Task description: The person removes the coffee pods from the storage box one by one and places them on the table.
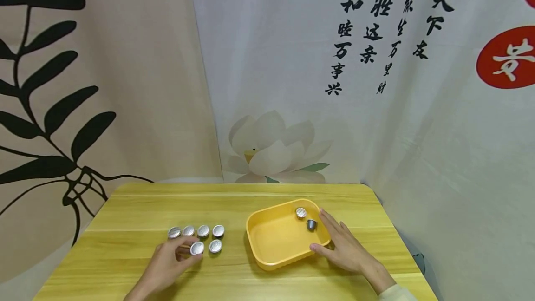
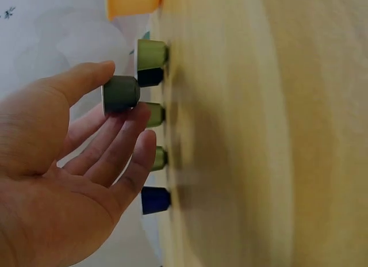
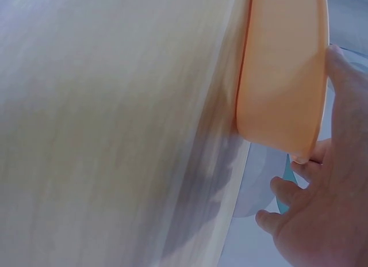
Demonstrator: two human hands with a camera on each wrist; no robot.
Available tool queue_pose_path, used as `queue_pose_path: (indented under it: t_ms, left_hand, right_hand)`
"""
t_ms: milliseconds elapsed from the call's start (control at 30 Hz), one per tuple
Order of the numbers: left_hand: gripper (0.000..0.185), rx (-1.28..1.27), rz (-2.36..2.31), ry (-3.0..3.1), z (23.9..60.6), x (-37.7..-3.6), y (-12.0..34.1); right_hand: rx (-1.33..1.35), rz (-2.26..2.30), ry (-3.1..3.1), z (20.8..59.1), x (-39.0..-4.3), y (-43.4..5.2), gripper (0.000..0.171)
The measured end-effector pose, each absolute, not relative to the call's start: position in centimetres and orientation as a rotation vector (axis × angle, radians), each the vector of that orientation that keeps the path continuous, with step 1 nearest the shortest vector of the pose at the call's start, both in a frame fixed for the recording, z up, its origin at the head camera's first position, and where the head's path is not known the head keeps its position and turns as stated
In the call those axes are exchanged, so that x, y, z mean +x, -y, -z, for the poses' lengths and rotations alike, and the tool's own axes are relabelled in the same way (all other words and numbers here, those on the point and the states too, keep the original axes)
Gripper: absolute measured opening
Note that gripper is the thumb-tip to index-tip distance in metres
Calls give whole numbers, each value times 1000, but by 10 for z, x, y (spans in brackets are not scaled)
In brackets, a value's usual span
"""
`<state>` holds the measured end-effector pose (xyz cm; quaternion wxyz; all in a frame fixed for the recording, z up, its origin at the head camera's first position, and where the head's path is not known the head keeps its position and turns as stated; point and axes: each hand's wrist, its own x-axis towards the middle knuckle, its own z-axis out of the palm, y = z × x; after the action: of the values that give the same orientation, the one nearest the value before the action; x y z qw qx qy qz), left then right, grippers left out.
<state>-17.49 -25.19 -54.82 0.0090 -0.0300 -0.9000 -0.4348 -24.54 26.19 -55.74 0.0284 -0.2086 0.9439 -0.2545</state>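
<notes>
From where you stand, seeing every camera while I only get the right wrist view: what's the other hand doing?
Observer: The left hand pinches a dark green capsule between thumb and fingers.
Operator: Are there more of those?
Observer: Yes, five more capsules stand foil-up on the wooden table beside it.
Operator: I see a yellow tray's side. Anything inside?
Observer: Two capsules lie in the yellow tray, near its far right corner.
Operator: And my hand?
Observer: The right hand rests against the tray's right rim.
</notes>
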Motion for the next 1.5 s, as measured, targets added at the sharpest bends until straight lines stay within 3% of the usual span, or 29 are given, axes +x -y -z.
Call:
queue_pose_path:
  t_ms: [1500]
  left_hand:
    - [34, -57, 1326, 2801, 566, -192, 247]
  right_hand:
    - [-650, 804, -2924, 560, -246, -263, 105]
